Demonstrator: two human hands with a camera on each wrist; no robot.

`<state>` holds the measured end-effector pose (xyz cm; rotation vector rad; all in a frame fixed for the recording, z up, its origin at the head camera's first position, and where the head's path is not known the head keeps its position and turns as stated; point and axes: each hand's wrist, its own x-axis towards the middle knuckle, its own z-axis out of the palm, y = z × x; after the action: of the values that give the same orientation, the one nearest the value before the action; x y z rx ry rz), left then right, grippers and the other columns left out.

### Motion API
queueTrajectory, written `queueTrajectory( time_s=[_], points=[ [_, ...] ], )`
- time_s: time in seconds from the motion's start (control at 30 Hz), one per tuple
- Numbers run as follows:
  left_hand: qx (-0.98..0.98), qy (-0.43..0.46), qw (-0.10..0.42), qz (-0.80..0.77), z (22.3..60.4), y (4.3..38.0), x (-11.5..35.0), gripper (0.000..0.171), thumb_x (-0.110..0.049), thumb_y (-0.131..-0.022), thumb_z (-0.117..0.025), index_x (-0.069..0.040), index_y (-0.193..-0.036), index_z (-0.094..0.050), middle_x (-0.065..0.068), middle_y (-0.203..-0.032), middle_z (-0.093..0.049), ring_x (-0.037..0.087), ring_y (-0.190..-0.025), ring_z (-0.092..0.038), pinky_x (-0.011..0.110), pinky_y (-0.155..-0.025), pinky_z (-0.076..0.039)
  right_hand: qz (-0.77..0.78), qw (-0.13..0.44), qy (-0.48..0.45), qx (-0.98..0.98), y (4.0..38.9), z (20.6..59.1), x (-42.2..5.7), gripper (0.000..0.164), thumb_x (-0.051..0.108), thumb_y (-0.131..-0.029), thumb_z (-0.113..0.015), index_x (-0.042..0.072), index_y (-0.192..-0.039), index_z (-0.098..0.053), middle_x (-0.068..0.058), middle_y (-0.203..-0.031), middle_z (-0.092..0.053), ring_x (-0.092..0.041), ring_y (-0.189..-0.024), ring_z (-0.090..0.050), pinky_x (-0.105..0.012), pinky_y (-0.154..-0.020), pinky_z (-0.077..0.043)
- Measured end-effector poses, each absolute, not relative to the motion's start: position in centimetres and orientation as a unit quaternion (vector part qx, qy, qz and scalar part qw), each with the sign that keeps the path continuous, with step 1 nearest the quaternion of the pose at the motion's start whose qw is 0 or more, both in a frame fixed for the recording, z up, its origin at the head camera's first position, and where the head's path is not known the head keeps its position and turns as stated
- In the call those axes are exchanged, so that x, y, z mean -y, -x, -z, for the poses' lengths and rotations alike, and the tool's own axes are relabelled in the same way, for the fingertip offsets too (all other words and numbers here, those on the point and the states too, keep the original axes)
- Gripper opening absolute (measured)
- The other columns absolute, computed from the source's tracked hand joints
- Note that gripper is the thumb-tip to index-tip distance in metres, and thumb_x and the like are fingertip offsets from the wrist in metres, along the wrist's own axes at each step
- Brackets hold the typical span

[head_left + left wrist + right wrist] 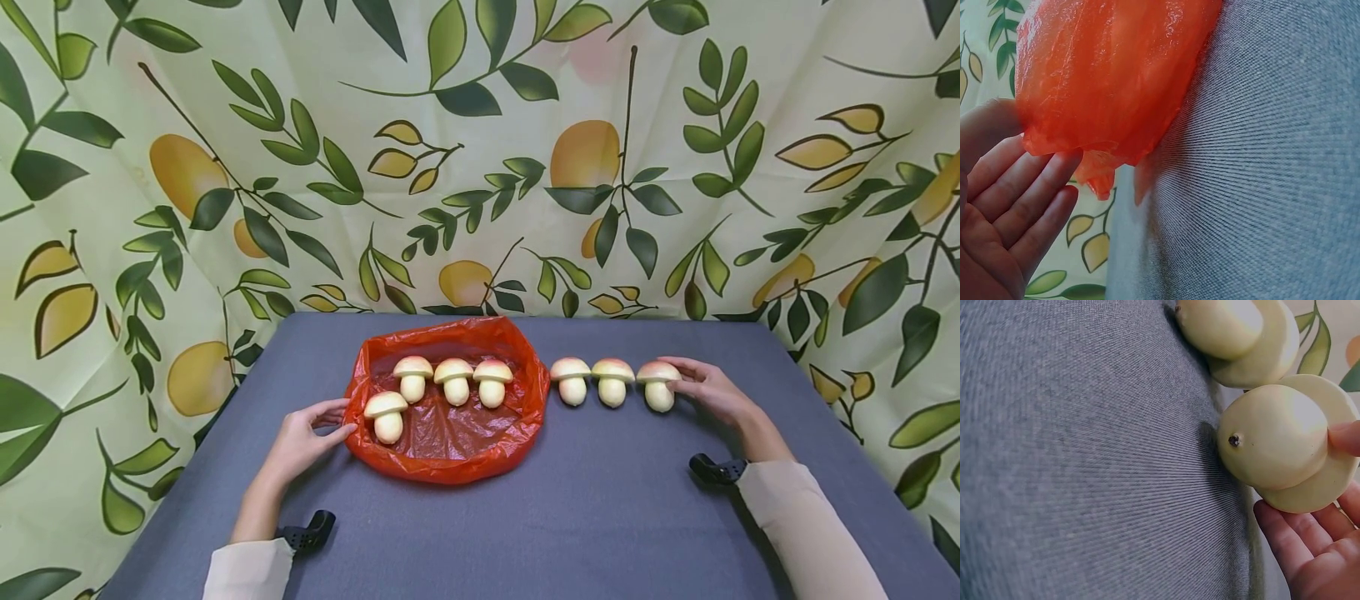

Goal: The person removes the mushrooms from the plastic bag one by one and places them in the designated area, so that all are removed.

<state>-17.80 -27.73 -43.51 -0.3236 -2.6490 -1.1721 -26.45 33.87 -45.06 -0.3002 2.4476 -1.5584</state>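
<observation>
Pointing stem-first toward the frame's bottom, the rightmost toy mushroom [660, 394] was pinched by the right hand [714, 389]; leftward, the red plastic bag [450, 470] by the left hand [302, 443].

Red bag [459, 468], cream mushrooms [612, 388]

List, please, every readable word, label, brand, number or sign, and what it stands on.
None can be read: no lettering shows on the mushrooms, red bag or table, and the backdrop bears only plant prints.
Any marking on the black wrist devices is too small to read.
</observation>
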Motion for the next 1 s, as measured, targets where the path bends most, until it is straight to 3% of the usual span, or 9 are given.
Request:
queueTrajectory(
  time_s=[0.5,0.8,1.0],
  points=[
    [0.905,0.109,0.111,0.396,43.47,17.77,27.8,0.035,-0.007,-0.08,-0.076,0.004,-0.113,-0.067,0.017,-0.094,-0.074,-0.006,-0.081,-0.063,0.026,-0.075,-0.059,0.539,0.126,0.106,-0.826,26.86,45.23,-33.63,0.063,0.018,-0.094,-0.06,-0.009,-0.144,-0.033,0.04,-0.105,-0.051,0.016,-0.097,-0.052,-0.007,-0.08,-0.046],
    [0.91,0.104,0.109,0.385,43.82,17.81,27.89,0.036,-0.006,-0.079,-0.076,0.004,-0.113,-0.067,0.016,-0.094,-0.074,-0.013,-0.081,-0.059,0.028,-0.077,-0.059,0.541,0.112,0.108,-0.827,26.79,45.31,-33.5,0.064,0.017,-0.094,-0.061,-0.012,-0.143,-0.032,0.041,-0.105,-0.051,0.022,-0.098,-0.051,-0.005,-0.08,-0.046],
    [0.909,0.107,0.113,0.386,43.96,17.86,27.9,0.036,-0.004,-0.079,-0.076,0.004,-0.112,-0.067,0.016,-0.093,-0.074,-0.012,-0.081,-0.06,0.025,-0.076,-0.059,0.525,0.093,0.099,-0.84,26.41,45.12,-33.57,0.065,0.02,-0.093,-0.063,-0.008,-0.144,-0.035,0.042,-0.11,-0.047,0.028,-0.1,-0.045,-0.002,-0.081,-0.043]
  ],
)
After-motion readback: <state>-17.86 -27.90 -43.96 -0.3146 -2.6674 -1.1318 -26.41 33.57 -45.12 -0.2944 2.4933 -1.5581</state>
